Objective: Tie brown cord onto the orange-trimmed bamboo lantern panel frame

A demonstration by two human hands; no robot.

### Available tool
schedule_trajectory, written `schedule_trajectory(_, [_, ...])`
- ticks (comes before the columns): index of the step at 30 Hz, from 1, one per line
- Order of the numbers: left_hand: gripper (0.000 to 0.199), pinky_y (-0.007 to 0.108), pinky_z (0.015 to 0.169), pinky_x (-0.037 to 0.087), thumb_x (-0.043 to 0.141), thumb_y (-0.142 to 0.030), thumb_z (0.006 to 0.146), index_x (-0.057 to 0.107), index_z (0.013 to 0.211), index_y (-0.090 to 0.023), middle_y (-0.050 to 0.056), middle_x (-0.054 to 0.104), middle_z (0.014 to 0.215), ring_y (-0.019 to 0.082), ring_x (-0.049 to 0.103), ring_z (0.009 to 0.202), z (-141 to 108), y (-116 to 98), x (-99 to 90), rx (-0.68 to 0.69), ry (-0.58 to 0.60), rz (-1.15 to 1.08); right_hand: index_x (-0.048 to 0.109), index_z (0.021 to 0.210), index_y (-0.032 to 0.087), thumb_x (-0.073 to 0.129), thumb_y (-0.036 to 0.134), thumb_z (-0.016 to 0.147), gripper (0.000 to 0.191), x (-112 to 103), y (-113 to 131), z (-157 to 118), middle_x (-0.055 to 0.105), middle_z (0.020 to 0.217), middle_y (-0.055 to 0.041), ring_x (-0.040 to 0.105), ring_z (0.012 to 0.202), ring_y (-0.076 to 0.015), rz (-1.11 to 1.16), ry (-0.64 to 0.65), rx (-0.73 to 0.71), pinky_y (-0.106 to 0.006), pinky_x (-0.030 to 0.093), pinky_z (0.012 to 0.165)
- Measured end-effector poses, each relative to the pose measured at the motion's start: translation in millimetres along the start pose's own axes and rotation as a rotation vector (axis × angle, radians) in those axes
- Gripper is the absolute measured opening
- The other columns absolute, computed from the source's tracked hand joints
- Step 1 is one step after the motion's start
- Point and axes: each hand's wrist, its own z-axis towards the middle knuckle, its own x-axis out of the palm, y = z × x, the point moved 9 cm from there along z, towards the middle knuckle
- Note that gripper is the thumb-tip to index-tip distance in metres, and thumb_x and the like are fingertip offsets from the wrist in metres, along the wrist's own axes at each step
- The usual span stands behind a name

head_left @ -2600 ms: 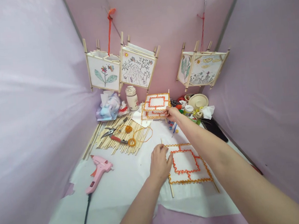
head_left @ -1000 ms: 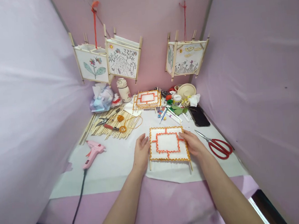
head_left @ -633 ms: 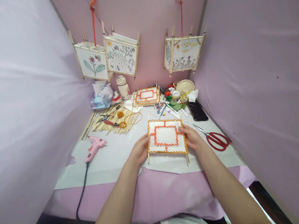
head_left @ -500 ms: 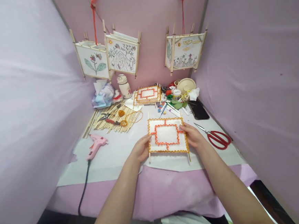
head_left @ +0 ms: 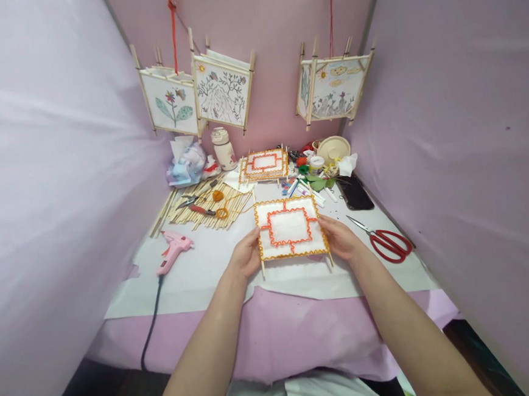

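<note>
Yarn-trimmed panel (head_left: 289, 226), centre of frame: left hand (head_left: 247, 254) grasping its left edge, right hand (head_left: 340, 239) its right edge. White cloth (head_left: 217, 259) spans leftward to pink glue gun (head_left: 174, 251), front edge below panel; red-handled scissors (head_left: 373, 234), right of frame.

Single wide head-worn view, facing forward and down, wearer's lap (head_left: 302, 395) at the bottom edge, hands (head_left: 247, 253) near mid-frame, desk (head_left: 209, 254) spread out beneath, pink back wall (head_left: 277, 93) farthest from the lens
</note>
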Motion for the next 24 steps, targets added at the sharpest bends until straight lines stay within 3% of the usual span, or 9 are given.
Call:
schedule_trajectory(6, [0.034, 0.044, 0.104, 0.044, 0.047, -0.023, 0.093, 0.057, 0.124, -0.011, 0.010, 0.070, 0.111, 0.023, 0.066, 0.104, -0.7, -6.5, -2.4, 0.017, -0.007, -0.004, 0.069, 0.101, 0.019, 0.064, 0.023, 0.079, 0.023, 2.4, -3.4, -0.6, 0.073, 0.100, -0.0053, 0.070, 0.084, -0.0187, -0.001, 0.000, 0.037, -0.030, 0.055, 0.074])
schedule_trajectory(13, [0.031, 0.044, 0.102, 0.046, 0.043, -0.021, 0.095, 0.060, 0.117, -0.009, 0.011, 0.072, 0.104, 0.022, 0.069, 0.095, 0.2, -7.9, -3.5, 0.013, -0.013, -0.044, 0.071, 0.096, 0.018, 0.070, 0.026, 0.076, 0.022, -5.5, -5.0, 1.9, 0.075, 0.092, -0.0044, 0.070, 0.077, -0.0178, 0.009, -0.012, 0.038, -0.029, 0.056, 0.070])
schedule_trajectory(24, [0.031, 0.045, 0.103, 0.044, 0.043, -0.021, 0.094, 0.061, 0.115, -0.007, 0.013, 0.072, 0.102, 0.024, 0.069, 0.096, 4.1, -6.3, -8.7, 0.009, -0.002, -0.044, 0.072, 0.097, 0.018, 0.070, 0.026, 0.076, 0.022, -3.2, -5.4, 2.5, 0.076, 0.092, -0.0035, 0.070, 0.076, -0.0167, 0.018, 0.024, 0.035, -0.028, 0.055, 0.071])
